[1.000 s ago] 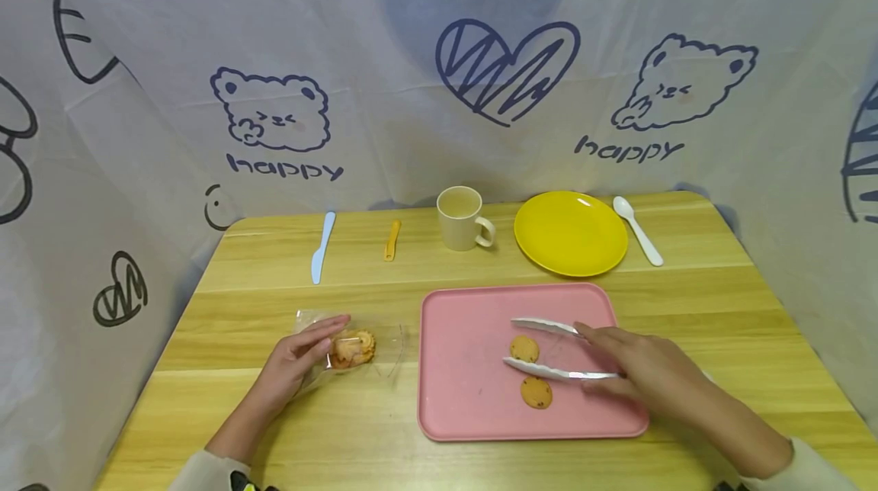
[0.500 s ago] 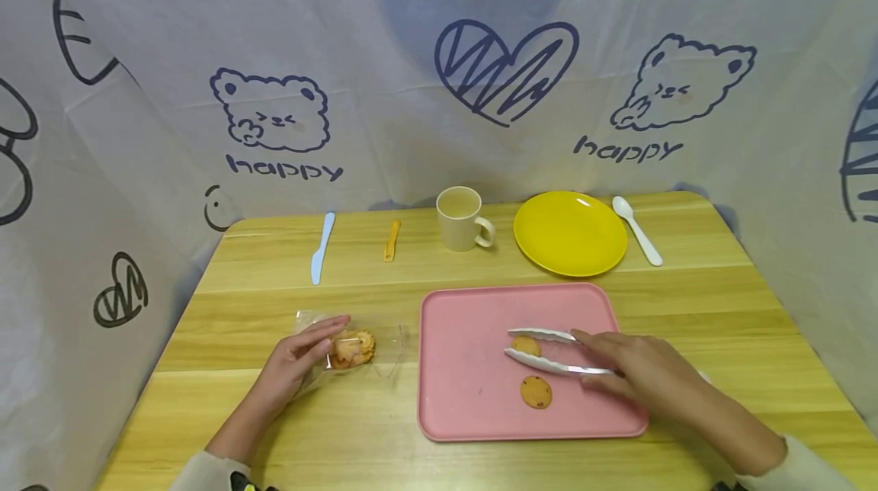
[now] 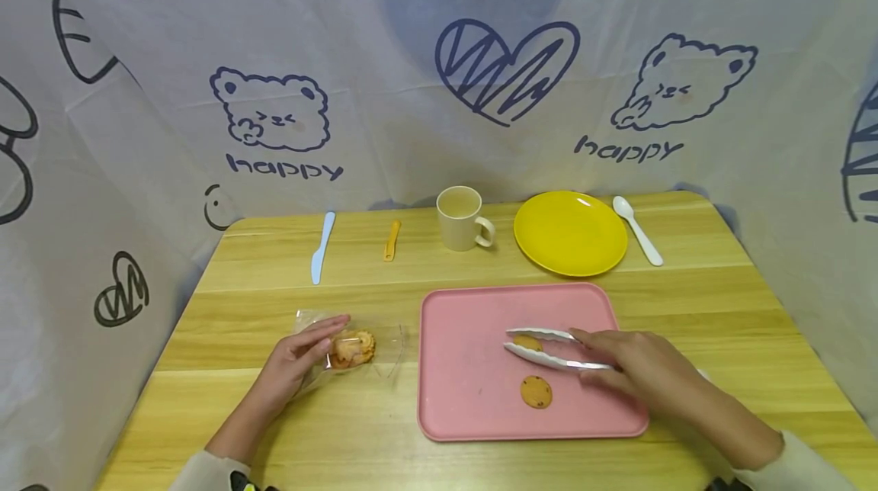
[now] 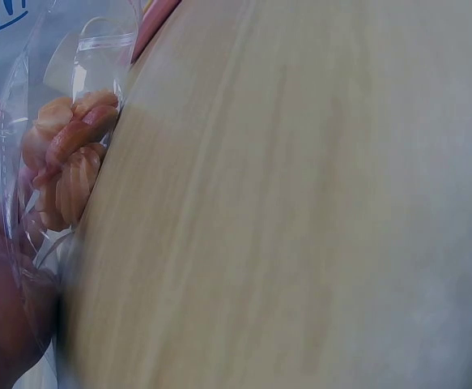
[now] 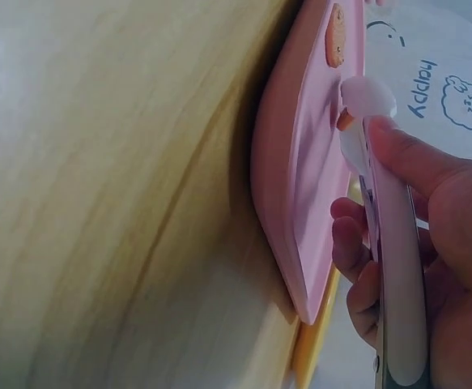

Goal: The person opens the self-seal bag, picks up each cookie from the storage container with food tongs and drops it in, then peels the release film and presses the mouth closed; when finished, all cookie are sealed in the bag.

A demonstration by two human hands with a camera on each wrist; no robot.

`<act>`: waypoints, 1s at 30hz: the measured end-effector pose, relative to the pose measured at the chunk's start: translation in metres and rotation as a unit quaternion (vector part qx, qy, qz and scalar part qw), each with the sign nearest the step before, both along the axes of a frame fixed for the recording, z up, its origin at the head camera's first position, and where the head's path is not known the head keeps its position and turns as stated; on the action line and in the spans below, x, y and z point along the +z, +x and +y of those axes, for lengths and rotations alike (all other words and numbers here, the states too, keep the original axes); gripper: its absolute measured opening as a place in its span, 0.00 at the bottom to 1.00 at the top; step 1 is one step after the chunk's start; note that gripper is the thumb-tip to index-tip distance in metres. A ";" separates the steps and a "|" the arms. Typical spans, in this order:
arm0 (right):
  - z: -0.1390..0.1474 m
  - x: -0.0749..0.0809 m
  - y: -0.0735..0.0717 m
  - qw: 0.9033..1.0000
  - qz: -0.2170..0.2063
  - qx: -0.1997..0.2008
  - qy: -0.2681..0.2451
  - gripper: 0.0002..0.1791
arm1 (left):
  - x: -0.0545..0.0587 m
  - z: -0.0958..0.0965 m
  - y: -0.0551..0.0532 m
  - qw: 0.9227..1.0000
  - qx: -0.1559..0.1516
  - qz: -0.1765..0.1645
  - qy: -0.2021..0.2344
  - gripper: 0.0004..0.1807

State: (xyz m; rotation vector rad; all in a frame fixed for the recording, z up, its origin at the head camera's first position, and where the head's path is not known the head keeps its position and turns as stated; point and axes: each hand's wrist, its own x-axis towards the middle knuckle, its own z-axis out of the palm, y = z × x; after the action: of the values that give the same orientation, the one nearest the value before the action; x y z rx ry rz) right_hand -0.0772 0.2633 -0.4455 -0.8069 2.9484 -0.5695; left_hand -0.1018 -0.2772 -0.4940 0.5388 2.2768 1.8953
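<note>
My right hand (image 3: 638, 369) grips white-ended tongs (image 3: 538, 357) over the pink tray (image 3: 456, 369). Between the tong ends sits a round cookie (image 3: 527, 342), partly hidden by the lower arm. A second cookie (image 3: 536, 393) with dark chips lies flat on the tray just below. In the right wrist view, thumb and fingers wrap the tong handle (image 5: 401, 284). To the left, my left hand (image 3: 295, 365) holds a clear plastic bag (image 3: 389, 335) on the table. Golden ridged pastries (image 4: 74, 162) show through the bag in the left wrist view.
Along the back of the wooden table (image 3: 357, 430) are a light blue knife (image 3: 322, 247), a small yellow utensil (image 3: 392, 239), a cream mug (image 3: 458, 220), a yellow plate (image 3: 571, 234) and a white spoon (image 3: 638, 230). A patterned cloth (image 3: 398, 133) hangs behind and at both sides.
The tong ends have drawn closer together around the upper cookie, and it looks more tilted now. The left hand and the bag have stayed put.
</note>
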 end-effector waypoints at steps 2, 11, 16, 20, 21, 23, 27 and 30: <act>-0.001 0.000 0.000 1.000 0.001 -0.002 0.000 0.30 | 0.000 0.000 0.000 1.000 0.001 -0.002 -0.001 0.19; -0.002 0.001 -0.003 1.000 0.015 -0.006 -0.014 0.26 | 0.001 0.000 0.000 1.000 -0.003 -0.004 -0.003 0.19; -0.004 0.001 -0.005 1.000 0.018 0.001 -0.021 0.25 | 0.003 0.000 0.000 1.000 0.000 -0.009 -0.006 0.19; -0.005 0.002 -0.006 0.999 0.025 0.004 -0.025 0.25 | 0.004 0.001 0.001 1.000 0.006 -0.019 -0.010 0.20; -0.006 0.002 -0.006 0.999 0.022 0.001 -0.025 0.25 | 0.005 0.002 0.001 1.000 0.007 -0.024 -0.009 0.20; -0.006 0.003 -0.006 1.000 0.005 -0.008 -0.023 0.25 | 0.006 0.002 0.002 1.000 0.008 -0.026 -0.011 0.20; -0.005 0.007 -0.005 0.999 -0.033 -0.025 -0.016 0.27 | 0.006 0.002 0.002 1.000 0.009 -0.028 -0.011 0.20; -0.002 0.010 -0.004 0.999 -0.045 -0.027 -0.013 0.29 | 0.004 0.001 0.001 1.000 0.008 -0.020 -0.009 0.20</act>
State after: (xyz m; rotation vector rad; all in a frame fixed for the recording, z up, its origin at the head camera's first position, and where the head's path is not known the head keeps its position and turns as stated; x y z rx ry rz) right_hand -0.0812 0.2608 -0.4352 -0.6852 2.8952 -0.6300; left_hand -0.1005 -0.2763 -0.4905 0.4763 2.2776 1.8740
